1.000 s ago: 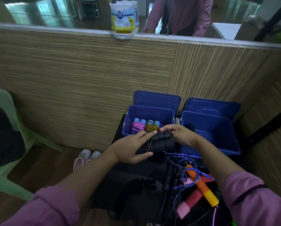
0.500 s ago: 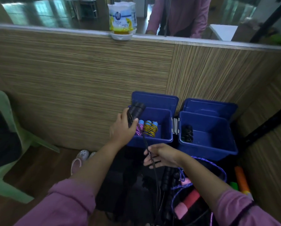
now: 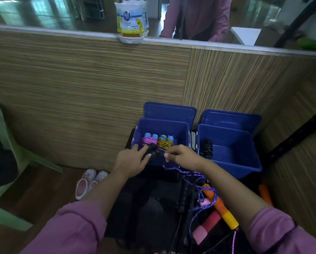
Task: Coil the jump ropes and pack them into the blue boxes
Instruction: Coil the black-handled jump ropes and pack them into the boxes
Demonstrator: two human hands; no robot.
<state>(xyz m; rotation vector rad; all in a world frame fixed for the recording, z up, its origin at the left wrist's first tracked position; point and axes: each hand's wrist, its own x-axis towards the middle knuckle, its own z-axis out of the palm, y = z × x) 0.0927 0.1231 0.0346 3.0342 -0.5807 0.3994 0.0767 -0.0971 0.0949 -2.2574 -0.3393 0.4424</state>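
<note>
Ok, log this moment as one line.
step: packing black rope into left box | left hand: fingers on rope | right hand: curled by box rim, hold unclear | right box: one black rope inside

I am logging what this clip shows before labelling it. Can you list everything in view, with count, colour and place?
blue boxes: two, blue, open, side by side at the wall, lids upright behind.
coiled ropes: two, pink and yellow with light blue handles, in the left box.
black coiled rope: one, in the right box.
black rope: one, at the left box's front edge.
loose ropes: several, purple cord, orange, pink and black handles, piled in front.
shoes: one pair, pale pink, on the floor.
chair: one, green, far left.
container: one, white and yellow, on the ledge.
hands: left on the black rope; right pinching thin cord.
</note>
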